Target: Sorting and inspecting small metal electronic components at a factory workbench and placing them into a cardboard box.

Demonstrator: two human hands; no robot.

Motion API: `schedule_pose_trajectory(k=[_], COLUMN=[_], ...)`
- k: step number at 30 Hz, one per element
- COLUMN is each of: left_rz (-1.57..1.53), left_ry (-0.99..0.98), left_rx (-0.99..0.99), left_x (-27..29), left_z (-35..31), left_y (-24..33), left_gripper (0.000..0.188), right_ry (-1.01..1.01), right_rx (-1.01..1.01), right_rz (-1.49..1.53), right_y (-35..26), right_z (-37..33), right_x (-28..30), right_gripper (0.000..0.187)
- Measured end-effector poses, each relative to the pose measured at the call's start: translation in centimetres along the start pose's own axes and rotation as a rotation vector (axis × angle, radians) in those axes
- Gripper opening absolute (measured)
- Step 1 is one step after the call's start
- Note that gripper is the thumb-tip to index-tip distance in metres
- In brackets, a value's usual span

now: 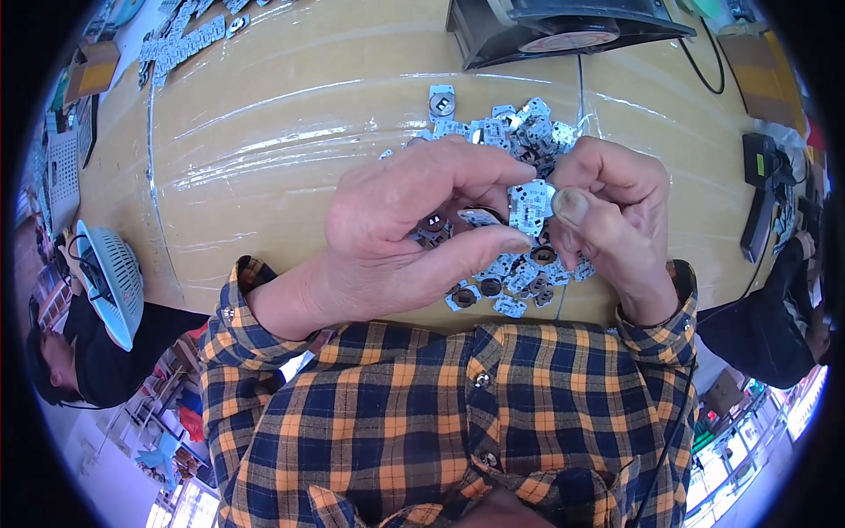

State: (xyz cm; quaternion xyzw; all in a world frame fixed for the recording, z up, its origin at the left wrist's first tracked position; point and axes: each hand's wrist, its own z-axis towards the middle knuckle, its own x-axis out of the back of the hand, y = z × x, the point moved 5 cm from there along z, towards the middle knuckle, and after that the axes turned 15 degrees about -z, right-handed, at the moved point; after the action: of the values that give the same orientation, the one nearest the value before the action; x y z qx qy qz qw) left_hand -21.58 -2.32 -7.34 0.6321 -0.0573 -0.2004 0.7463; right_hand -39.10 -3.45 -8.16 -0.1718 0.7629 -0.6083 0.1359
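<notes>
Over a heap of small boards, my left hand [405, 224] curves with thumb and fingers closed at the edges of a small white circuit board [528, 209]. A second board [480, 216], seen edge-on, rests inside the same hand. My right hand [616, 207] is closed, its thumb and fingers pinching a shiny coin cell [549, 199] against the white board's right edge. Most of the coin cell is hidden by the thumb. Around and under both hands lies the pile of circuit boards [537, 123], several with round dark or silver parts.
A black fan-like machine [572, 35] stands at the table's far side. More boards [189, 48] lie far left. A white-blue basket [114, 277] sits at the left edge, a cardboard box [761, 75] far right. Other people sit at both sides. Clear film covers the tabletop [255, 167].
</notes>
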Motion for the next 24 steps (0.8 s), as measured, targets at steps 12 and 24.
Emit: schedule_pose_trajectory(k=[12,24], left_rz=[0.028,0.024], left_ry=[-0.017,-0.154], left_rx=[-0.083,0.066], left_x=[0.35,0.38], left_z=[0.05,-0.05], left_y=[-0.37,-0.24], left_gripper=[0.035,0.040], right_ry=[-0.010,-0.043], right_rx=[-0.079,-0.089], right_rz=[-0.082,-0.014], right_y=[-0.20,0.02], right_z=[0.28,0.54], right_x=[-0.51,-0.47], right_gripper=[0.026,0.020])
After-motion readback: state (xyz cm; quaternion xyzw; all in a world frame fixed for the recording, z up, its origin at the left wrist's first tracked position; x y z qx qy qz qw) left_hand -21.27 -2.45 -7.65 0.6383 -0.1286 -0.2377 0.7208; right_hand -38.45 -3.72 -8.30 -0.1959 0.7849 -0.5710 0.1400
